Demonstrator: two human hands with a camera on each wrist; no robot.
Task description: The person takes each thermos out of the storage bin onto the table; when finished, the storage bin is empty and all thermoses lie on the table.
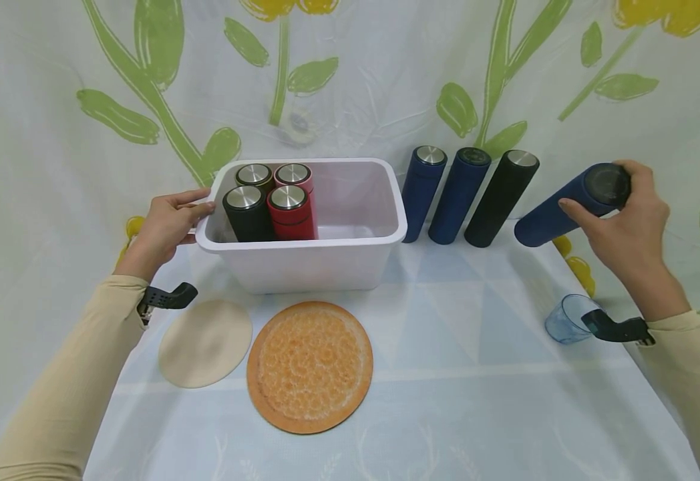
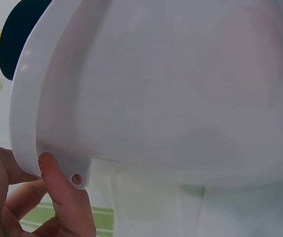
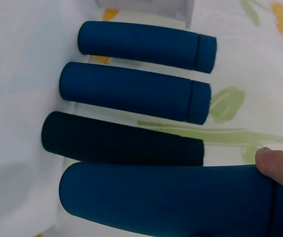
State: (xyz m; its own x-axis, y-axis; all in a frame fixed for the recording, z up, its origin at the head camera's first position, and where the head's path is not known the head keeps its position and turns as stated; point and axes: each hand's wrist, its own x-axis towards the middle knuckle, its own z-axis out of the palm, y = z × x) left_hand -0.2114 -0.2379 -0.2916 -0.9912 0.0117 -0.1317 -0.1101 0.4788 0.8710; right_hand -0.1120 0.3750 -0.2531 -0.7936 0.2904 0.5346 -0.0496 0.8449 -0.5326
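Observation:
My left hand (image 1: 168, 224) grips the left end of a white plastic bin (image 1: 302, 267). In the left wrist view a fingertip (image 2: 47, 160) presses under the bin's rim, beside a small tab with a hole. Inside the bin's left part stand a black thermos (image 1: 246, 217), a red thermos (image 1: 292, 217) and two more behind them, all with silver lids. My right hand (image 1: 632, 227) holds a blue thermos (image 1: 557, 208) by its dark-lidded end, tilted with its base toward the lower left. In the right wrist view this thermos overlaps the lower edge of a black one (image 3: 124, 140).
Two blue thermoses (image 1: 423, 194) (image 1: 458, 197) and a black thermos (image 1: 500, 200) stand in a row right of the bin. A blue-tinted glass (image 1: 563, 324) is near the table's right edge. A cream disc (image 1: 206, 344) and an orange-brown round mat (image 1: 310, 367) lie in front of the bin.

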